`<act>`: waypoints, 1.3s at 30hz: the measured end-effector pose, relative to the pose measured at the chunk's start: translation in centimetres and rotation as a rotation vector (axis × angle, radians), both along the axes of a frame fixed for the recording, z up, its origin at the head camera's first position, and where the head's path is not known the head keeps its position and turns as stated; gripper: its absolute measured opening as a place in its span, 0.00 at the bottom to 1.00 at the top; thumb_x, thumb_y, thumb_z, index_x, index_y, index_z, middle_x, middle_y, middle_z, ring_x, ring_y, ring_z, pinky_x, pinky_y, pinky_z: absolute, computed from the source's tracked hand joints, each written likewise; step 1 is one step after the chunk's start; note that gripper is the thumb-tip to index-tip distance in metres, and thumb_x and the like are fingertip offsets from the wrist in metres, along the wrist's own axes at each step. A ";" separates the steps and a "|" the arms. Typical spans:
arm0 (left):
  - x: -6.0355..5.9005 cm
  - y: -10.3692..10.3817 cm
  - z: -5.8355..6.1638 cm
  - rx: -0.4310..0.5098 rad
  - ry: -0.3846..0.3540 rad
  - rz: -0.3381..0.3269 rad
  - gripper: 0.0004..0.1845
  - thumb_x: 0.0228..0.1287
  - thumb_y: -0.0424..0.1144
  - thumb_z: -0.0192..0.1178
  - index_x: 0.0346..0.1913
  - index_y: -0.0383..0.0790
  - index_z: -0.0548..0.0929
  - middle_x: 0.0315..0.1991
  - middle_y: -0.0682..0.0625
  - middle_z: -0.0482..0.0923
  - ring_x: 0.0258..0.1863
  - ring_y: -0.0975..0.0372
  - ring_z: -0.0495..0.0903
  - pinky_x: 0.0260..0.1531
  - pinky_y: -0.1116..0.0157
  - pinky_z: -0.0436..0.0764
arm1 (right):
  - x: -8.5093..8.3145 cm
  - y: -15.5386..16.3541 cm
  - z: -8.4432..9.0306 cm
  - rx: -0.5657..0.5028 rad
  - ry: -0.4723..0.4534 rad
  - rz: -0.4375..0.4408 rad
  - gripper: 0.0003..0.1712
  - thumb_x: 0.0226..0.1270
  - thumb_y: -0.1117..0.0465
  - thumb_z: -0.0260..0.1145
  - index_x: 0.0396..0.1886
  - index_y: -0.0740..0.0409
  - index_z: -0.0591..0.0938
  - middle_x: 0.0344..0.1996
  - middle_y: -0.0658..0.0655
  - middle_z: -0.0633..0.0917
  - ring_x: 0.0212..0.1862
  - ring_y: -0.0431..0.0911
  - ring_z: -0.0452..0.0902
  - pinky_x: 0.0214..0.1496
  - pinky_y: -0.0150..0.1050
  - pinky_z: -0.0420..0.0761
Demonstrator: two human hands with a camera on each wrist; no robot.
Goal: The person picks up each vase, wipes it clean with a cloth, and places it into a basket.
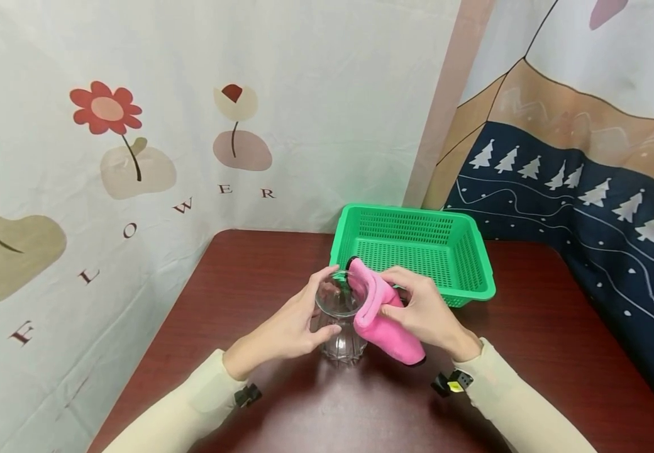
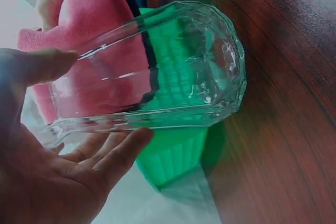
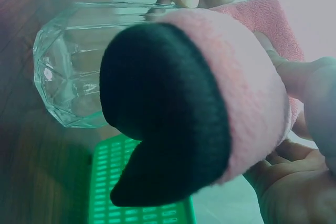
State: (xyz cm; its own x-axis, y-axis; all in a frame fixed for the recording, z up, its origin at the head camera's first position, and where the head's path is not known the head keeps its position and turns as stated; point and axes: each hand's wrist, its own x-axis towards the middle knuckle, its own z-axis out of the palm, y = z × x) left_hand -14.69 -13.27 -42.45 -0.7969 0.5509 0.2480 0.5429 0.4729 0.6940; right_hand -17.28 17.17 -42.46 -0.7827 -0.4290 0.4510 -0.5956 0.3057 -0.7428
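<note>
A clear glass vase (image 1: 343, 347) with a round rim and faceted base stands upright between the hands. My left hand (image 1: 288, 326) grips it from the left, thumb on the near side and fingers round the far side. In my right hand (image 1: 426, 309) is a folded pink cloth (image 1: 385, 333) with dark edging, pinched between thumb and fingers. The cloth lies against the right side of the vase's rim. Through the vase's wall (image 2: 210, 93) in the left wrist view, pink cloth and green basket show. In the right wrist view the hanging cloth (image 3: 244, 87) covers part of the vase.
Behind the hands, a green plastic basket (image 1: 417, 212) with slotted walls sits at the back of the dark red-brown table (image 1: 242, 277). A printed curtain (image 1: 315, 113) hangs behind the table, and a navy one with white trees (image 1: 531, 195) runs along the right.
</note>
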 end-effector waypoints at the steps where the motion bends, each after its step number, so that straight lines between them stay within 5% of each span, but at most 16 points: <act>1: 0.1 0.1 0.0 0.002 -0.004 0.005 0.58 0.73 0.34 0.79 0.94 0.44 0.51 0.74 0.35 0.80 0.76 0.47 0.84 0.67 0.45 0.93 | 0.0 0.0 0.0 0.001 0.003 -0.001 0.33 0.66 0.78 0.82 0.68 0.53 0.93 0.59 0.52 0.94 0.58 0.43 0.87 0.56 0.32 0.92; 8: 0.6 0.7 0.0 0.003 0.012 0.106 0.63 0.66 0.43 0.87 0.94 0.52 0.56 0.74 0.40 0.79 0.72 0.51 0.84 0.62 0.52 0.95 | 0.1 0.2 0.0 0.031 0.017 -0.015 0.33 0.65 0.78 0.82 0.67 0.53 0.94 0.58 0.53 0.95 0.56 0.43 0.87 0.53 0.33 0.91; 14: 0.6 1.4 0.0 -0.022 0.085 0.196 0.61 0.61 0.46 0.92 0.92 0.52 0.65 0.62 0.44 0.77 0.48 0.57 0.87 0.54 0.63 0.93 | 0.1 0.3 0.0 0.047 0.031 -0.027 0.31 0.66 0.77 0.83 0.67 0.53 0.94 0.58 0.53 0.95 0.56 0.43 0.87 0.53 0.32 0.89; 16: 0.5 1.4 0.1 -0.025 0.103 0.190 0.60 0.62 0.43 0.91 0.92 0.50 0.66 0.60 0.45 0.77 0.45 0.59 0.86 0.53 0.64 0.92 | 0.1 0.4 0.0 0.055 0.036 -0.029 0.31 0.66 0.77 0.83 0.66 0.53 0.94 0.58 0.53 0.96 0.56 0.43 0.87 0.53 0.32 0.89; 22: 0.2 0.7 0.6 -0.008 0.141 0.092 0.60 0.62 0.32 0.89 0.93 0.46 0.66 0.60 0.42 0.81 0.56 0.54 0.86 0.54 0.60 0.95 | 0.0 0.5 0.1 0.068 0.063 -0.021 0.29 0.68 0.73 0.85 0.66 0.52 0.94 0.58 0.52 0.96 0.57 0.42 0.87 0.55 0.30 0.87; 27: 0.1 0.2 0.8 0.001 0.101 0.030 0.59 0.65 0.25 0.84 0.94 0.43 0.62 0.69 0.38 0.85 0.66 0.46 0.88 0.57 0.52 0.96 | -0.2 0.4 0.2 0.075 0.074 0.000 0.30 0.68 0.71 0.87 0.68 0.52 0.93 0.60 0.53 0.95 0.58 0.44 0.87 0.54 0.32 0.87; 31: 0.3 0.2 0.8 0.008 0.063 0.022 0.62 0.64 0.30 0.86 0.95 0.41 0.58 0.75 0.37 0.83 0.71 0.43 0.87 0.58 0.44 0.96 | -0.2 0.2 0.3 0.093 0.080 0.006 0.33 0.68 0.72 0.86 0.72 0.52 0.91 0.64 0.53 0.94 0.61 0.45 0.87 0.56 0.33 0.87; 39: 0.5 0.9 0.3 -0.024 0.154 0.059 0.64 0.63 0.31 0.88 0.95 0.38 0.57 0.67 0.37 0.82 0.60 0.47 0.88 0.52 0.55 0.95 | 0.0 -0.5 -0.4 0.074 0.072 0.036 0.34 0.69 0.74 0.83 0.73 0.51 0.90 0.65 0.54 0.92 0.62 0.45 0.86 0.56 0.34 0.86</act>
